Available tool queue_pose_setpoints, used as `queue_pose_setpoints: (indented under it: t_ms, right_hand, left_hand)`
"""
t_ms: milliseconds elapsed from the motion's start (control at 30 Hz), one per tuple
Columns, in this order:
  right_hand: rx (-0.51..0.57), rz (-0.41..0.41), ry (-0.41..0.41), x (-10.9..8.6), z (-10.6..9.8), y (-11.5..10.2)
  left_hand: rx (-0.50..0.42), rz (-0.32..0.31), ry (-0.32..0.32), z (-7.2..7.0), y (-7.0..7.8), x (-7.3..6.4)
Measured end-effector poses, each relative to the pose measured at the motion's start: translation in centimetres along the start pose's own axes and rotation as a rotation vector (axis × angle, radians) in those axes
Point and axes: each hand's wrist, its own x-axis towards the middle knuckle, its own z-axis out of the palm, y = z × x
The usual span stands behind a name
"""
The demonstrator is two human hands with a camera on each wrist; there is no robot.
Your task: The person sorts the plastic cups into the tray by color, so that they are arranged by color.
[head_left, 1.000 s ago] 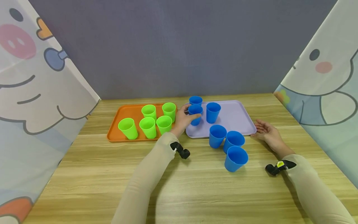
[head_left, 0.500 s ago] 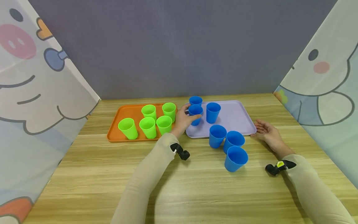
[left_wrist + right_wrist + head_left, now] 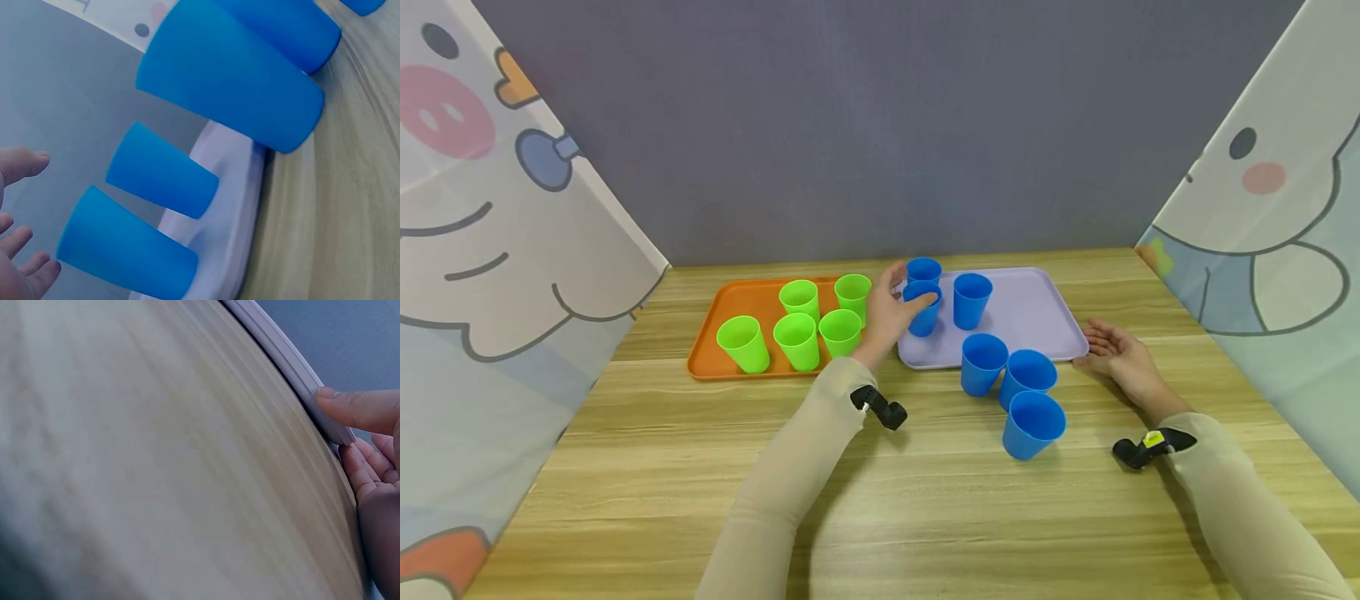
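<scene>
My left hand, fingers spread and thumb apart, is just left of a blue cup on the lilac tray. In the left wrist view a gap shows between its fingertips and the nearest blue cup. Two more blue cups, one behind and one to the right, stand upright on this tray. At the tray's front right corner my right hand holds the rim; in the right wrist view its thumb is on the edge and its fingers curl by the corner.
Three blue cups stand on the wooden table before the lilac tray: one by its edge, one beside it, one nearer. An orange tray on the left carries several green cups. A grey panel rises behind.
My left hand has let go of the blue cup and drawn slightly up and left, its fingers opening. My right hand stays at the tray corner.
</scene>
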Motion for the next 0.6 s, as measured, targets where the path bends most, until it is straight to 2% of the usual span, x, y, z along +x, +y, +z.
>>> queue_pose_setpoints:
  t_ms: [167, 333, 467, 600]
  right_hand:
    - [0.028, 0.02, 0.003, -0.1, 0.0, -0.1]
    - [0.033, 0.028, 0.007, -0.1, 0.0, -0.2]
    - [0.032, 0.019, 0.007, -0.1, 0.0, -0.2]
    - [0.038, 0.017, 0.006, -0.1, 0.0, -0.2]
  left_hand:
    - [-0.003, 0.062, 0.01, -0.2, 0.9, -0.5]
    - [-0.027, 0.109, -0.013, -0.4, 1.9, -1.2]
    - [-0.087, 0.132, -0.084, -0.3, 2.3, -1.8]
    - [-0.137, 0.122, -0.181, 0.0, 2.3, -2.4]
